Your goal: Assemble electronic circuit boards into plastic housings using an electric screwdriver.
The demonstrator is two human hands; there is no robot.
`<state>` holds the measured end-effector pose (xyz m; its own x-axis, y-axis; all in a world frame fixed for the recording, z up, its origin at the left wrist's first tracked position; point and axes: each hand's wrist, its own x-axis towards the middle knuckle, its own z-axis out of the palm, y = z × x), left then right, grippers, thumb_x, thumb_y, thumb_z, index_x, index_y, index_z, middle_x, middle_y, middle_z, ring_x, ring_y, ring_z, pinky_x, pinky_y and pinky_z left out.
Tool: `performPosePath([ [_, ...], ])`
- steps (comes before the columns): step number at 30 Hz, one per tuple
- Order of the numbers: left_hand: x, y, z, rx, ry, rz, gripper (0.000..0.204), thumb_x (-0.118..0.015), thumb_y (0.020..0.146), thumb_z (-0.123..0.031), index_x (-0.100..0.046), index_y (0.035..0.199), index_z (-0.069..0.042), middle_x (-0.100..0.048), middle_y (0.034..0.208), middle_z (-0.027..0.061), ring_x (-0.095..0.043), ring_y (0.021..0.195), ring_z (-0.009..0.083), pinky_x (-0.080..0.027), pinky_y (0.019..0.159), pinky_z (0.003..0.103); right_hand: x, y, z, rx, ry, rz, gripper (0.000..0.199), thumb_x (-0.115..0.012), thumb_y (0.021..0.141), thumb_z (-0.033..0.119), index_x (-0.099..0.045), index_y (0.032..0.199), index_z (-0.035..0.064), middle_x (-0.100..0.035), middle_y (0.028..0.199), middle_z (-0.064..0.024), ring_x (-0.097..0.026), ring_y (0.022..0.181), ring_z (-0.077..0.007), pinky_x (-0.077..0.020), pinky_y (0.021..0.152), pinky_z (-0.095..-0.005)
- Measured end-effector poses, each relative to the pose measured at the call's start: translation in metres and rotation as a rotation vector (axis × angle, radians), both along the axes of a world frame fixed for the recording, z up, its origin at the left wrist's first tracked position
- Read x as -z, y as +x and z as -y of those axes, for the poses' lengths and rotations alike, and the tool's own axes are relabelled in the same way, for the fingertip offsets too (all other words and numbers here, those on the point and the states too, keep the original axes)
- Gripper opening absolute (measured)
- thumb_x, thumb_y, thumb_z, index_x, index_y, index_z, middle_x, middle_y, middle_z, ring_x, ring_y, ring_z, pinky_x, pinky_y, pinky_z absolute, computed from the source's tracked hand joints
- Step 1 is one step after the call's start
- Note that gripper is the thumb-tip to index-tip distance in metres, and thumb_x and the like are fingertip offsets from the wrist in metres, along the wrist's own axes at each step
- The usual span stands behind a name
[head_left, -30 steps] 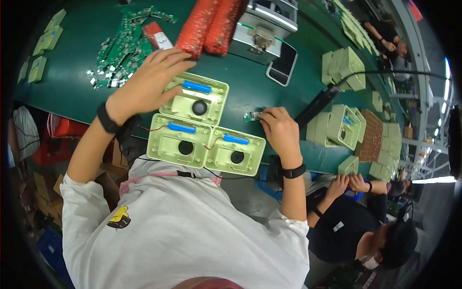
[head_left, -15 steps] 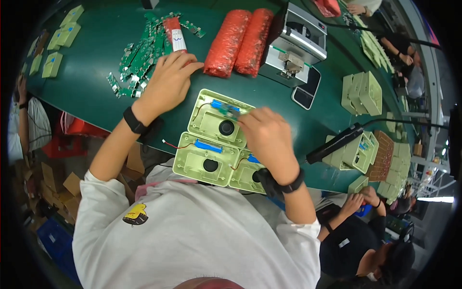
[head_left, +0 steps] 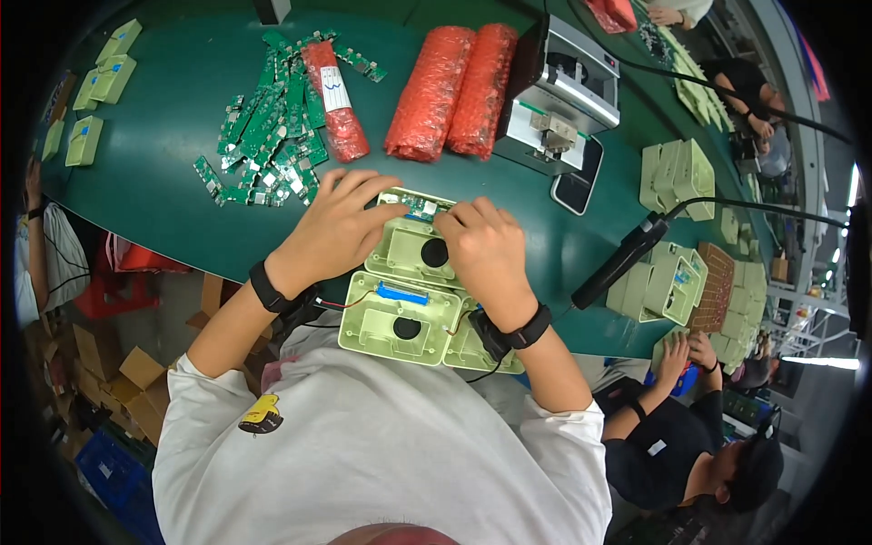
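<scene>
The factory room is lined with shelving at the right; cardboard boxes [head_left: 141,371] and a blue crate [head_left: 113,472] stand on the floor below the left part of the near edge of the green workbench [head_left: 163,213]. Toward its far edge lie a pile of circuit boards [head_left: 268,136], two red bubble-wrapped rolls [head_left: 431,95] and a boxy metal machine [head_left: 536,136]. Stacked light-green housings [head_left: 677,177] occupy the right end, where a co-worker [head_left: 672,445] in black sits at the near edge. At the middle of the near edge, an open speaker housing [head_left: 400,259] carries a single circuit board [head_left: 420,206] along its far wall. The left hand [head_left: 329,227] has its fingers spread, thumb at the board's left end. The right hand [head_left: 489,250] has curled fingers at the opposite end; whether they grip it cannot be told.
</scene>
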<state>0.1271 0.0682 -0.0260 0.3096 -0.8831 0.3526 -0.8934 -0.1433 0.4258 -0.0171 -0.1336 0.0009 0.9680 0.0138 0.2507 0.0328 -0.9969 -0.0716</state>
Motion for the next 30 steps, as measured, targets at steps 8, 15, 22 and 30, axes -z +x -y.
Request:
performPosePath([
  [8, 0.006, -0.003, 0.000, -0.008, 0.002, -0.109, 0.038, -0.067, 0.087, 0.000, -0.073, 0.123, -0.010, -0.060, 0.143, 0.0105, -0.057, 0.126, 0.0304, -0.039, 0.106, 0.046, -0.005, 0.007, 0.003, -0.047, 0.043, 0.019, 0.009, -0.072, 0.078, 0.010, -0.076, 0.086, 0.0136, -0.067, 0.084, 0.0021, -0.066, 0.082, -0.0197, -0.0538, 0.068, -0.0364],
  [15, 0.003, -0.005, -0.003, -0.038, -0.002, -0.135, 0.038, -0.067, 0.088, 0.000, -0.072, 0.124, -0.010, -0.060, 0.145, 0.0115, -0.058, 0.125, 0.0309, -0.042, 0.105, 0.045, -0.006, 0.011, -0.004, 0.030, 0.003, -0.036, 0.004, -0.077, 0.082, 0.012, -0.076, 0.086, 0.0125, -0.068, 0.084, -0.0003, -0.067, 0.081, -0.0214, -0.0542, 0.068, -0.0384],
  [22, 0.013, -0.008, -0.001, -0.014, -0.039, -0.139, 0.040, -0.069, 0.088, -0.002, -0.070, 0.127, -0.009, -0.060, 0.145, 0.0111, -0.058, 0.126, 0.0315, -0.044, 0.106, 0.044, -0.007, 0.006, -0.006, 0.072, 0.044, -0.025, 0.007, -0.080, 0.086, 0.015, -0.075, 0.088, 0.0109, -0.068, 0.086, -0.0030, -0.068, 0.079, -0.0253, -0.0537, 0.068, -0.0406],
  [30, -0.009, 0.062, -0.073, -0.203, 0.123, 0.209, 0.030, -0.069, 0.088, -0.005, -0.074, 0.117, -0.010, -0.066, 0.138, 0.0072, -0.060, 0.127, 0.0280, -0.044, 0.106, 0.045, -0.015, 0.004, 0.010, 0.184, 0.072, 0.006, 0.014, -0.082, 0.087, 0.017, -0.073, 0.094, 0.0082, -0.068, 0.089, -0.0060, -0.069, 0.071, -0.0273, -0.0534, 0.066, -0.0416],
])
